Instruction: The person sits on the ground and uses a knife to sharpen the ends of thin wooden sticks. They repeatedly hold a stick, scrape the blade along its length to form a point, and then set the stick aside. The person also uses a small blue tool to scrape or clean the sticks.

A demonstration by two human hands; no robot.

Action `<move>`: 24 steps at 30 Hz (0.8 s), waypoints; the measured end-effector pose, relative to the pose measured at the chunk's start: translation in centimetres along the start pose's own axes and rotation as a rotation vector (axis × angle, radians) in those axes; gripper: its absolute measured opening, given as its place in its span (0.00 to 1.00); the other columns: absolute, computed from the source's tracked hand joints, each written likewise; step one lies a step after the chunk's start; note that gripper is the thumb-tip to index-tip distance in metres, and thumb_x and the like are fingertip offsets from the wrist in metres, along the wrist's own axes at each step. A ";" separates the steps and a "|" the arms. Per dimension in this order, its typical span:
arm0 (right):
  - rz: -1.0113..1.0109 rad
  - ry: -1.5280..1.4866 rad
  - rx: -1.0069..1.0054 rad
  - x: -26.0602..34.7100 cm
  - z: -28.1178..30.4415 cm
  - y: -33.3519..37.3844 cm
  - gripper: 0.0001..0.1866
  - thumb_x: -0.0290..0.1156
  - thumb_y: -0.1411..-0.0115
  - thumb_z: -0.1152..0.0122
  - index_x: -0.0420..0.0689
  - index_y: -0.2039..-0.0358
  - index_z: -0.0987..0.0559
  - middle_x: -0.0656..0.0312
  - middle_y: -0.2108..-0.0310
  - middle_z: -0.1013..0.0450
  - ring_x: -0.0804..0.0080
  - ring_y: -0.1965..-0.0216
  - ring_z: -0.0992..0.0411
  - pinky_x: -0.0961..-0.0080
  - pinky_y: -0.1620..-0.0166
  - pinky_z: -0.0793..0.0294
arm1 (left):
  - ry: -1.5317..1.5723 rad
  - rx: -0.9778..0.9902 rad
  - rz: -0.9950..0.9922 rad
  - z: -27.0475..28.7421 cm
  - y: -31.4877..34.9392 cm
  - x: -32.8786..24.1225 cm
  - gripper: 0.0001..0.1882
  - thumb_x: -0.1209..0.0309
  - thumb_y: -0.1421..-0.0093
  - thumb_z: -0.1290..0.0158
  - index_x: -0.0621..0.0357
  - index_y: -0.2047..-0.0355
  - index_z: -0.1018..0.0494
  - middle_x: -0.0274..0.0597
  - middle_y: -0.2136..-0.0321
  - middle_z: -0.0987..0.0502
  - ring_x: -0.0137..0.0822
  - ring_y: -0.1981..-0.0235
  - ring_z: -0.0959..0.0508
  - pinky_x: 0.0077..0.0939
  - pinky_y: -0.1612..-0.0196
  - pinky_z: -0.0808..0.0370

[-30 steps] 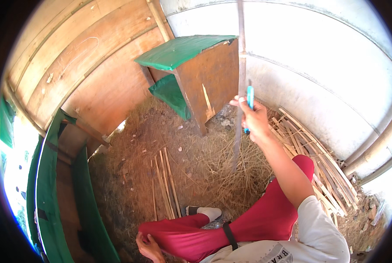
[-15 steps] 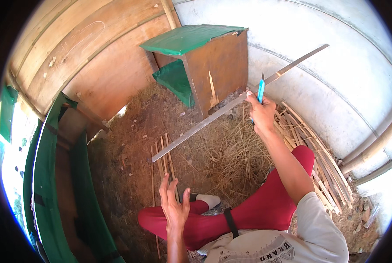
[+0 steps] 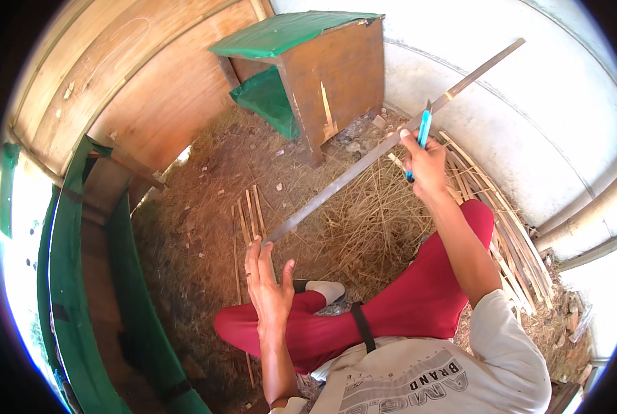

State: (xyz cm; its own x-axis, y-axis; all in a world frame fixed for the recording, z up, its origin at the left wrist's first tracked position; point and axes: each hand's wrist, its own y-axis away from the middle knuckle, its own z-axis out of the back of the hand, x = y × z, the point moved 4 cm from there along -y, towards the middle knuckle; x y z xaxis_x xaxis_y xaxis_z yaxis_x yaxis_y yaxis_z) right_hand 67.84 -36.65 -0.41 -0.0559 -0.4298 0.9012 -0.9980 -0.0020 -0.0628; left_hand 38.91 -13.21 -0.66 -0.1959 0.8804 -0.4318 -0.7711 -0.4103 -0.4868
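Note:
My right hand (image 3: pixel 429 168) is closed around a blue utility knife (image 3: pixel 425 127), its blade pointing up and away. The same hand pinches a long, thin bamboo strip (image 3: pixel 343 181) between thumb and fingers, near its middle. The strip slants from the far right down to the near left. At its lower end is my left hand (image 3: pixel 270 297), fingers stretched out and thumb apart. Its fingertips are right beside that end; whether they touch it I cannot tell.
Thin strips (image 3: pixel 250 214) lie on the ground ahead of my left hand. A pile of straw-like shavings (image 3: pixel 377 228) and a stack of slats (image 3: pixel 512 255) lie to the right. A green-topped wooden box (image 3: pixel 336 79) stands ahead; a green-lined wooden trough (image 3: pixel 94 276) is at left.
My left hand has moved forward to the strip's lower end. That end has shifted to the right, with my right hand still holding the strip and knife. The view has tilted slightly.

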 end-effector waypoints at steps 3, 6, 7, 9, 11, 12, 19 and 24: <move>0.006 -0.034 0.029 -0.8 -0.4 0.8 0.09 0.30 0.35 0.35 0.38 0.69 0.20 0.56 0.73 0.18 0.86 0.88 0.44 0.83 0.84 0.47 | -0.113 0.015 -0.048 -0.5 -0.1 0.0 0.26 0.71 0.41 0.35 0.59 0.44 0.28 0.49 0.38 0.31 0.54 0.36 0.31 0.53 0.35 0.35; -0.045 0.096 0.005 -2.1 -0.3 1.5 0.10 0.30 0.35 0.35 0.34 0.66 0.17 0.61 0.80 0.24 0.86 0.88 0.45 0.82 0.85 0.49 | -0.236 -0.016 -0.156 -0.8 1.0 2.7 0.25 0.71 0.41 0.35 0.58 0.44 0.28 0.47 0.41 0.27 0.54 0.36 0.31 0.53 0.35 0.37; -0.067 0.145 -0.010 -2.4 -0.6 1.9 0.11 0.29 0.35 0.35 0.32 0.62 0.16 0.65 0.84 0.30 0.85 0.89 0.45 0.80 0.85 0.50 | -0.252 -0.019 -0.168 -0.5 1.4 3.5 0.24 0.73 0.40 0.36 0.59 0.44 0.29 0.47 0.44 0.25 0.53 0.36 0.31 0.51 0.34 0.35; -0.064 0.201 0.018 -3.9 -0.6 2.1 0.12 0.32 0.35 0.35 0.34 0.63 0.15 0.64 0.84 0.28 0.84 0.88 0.43 0.78 0.84 0.47 | -0.124 -0.148 -0.139 0.7 2.5 4.8 0.28 0.70 0.41 0.35 0.59 0.42 0.30 0.49 0.41 0.27 0.53 0.36 0.31 0.53 0.34 0.34; -0.046 0.232 0.027 -5.0 -1.4 2.9 0.13 0.34 0.34 0.35 0.34 0.65 0.14 0.64 0.84 0.28 0.83 0.87 0.42 0.77 0.83 0.45 | 0.039 -0.341 -0.029 2.5 3.9 5.8 0.34 0.67 0.43 0.33 0.58 0.38 0.34 0.50 0.37 0.32 0.53 0.36 0.32 0.56 0.34 0.33; -0.041 0.242 0.034 -5.0 -1.9 3.4 0.14 0.34 0.34 0.35 0.34 0.66 0.14 0.64 0.84 0.28 0.83 0.87 0.41 0.76 0.82 0.44 | 0.142 -0.467 0.062 3.7 4.5 6.2 0.38 0.65 0.44 0.32 0.57 0.35 0.37 0.51 0.34 0.36 0.53 0.36 0.32 0.57 0.34 0.31; -0.227 0.279 0.091 -6.9 -5.0 6.4 0.15 0.34 0.35 0.36 0.32 0.64 0.15 0.55 0.78 0.19 0.85 0.88 0.40 0.76 0.84 0.44 | 0.931 -0.298 0.256 3.5 5.8 9.8 0.65 0.50 0.63 0.22 0.48 0.28 0.46 0.52 0.29 0.43 0.53 0.32 0.37 0.58 0.40 0.24; -0.309 0.234 0.150 -9.8 -6.9 8.6 0.16 0.36 0.35 0.37 0.32 0.65 0.15 0.55 0.75 0.17 0.84 0.88 0.37 0.74 0.84 0.41 | 1.106 -0.284 0.012 2.9 -0.8 4.2 0.67 0.45 0.61 0.23 0.51 0.27 0.49 0.57 0.30 0.43 0.56 0.33 0.35 0.59 0.37 0.28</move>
State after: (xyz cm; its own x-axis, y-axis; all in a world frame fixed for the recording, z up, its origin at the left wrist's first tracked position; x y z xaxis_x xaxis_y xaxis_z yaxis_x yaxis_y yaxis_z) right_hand 59.65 -26.21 -6.83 0.2229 -0.1712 0.9597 -0.9547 -0.2375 0.1794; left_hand 37.00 -8.51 0.14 0.5471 0.2423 -0.8012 -0.5806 -0.5797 -0.5718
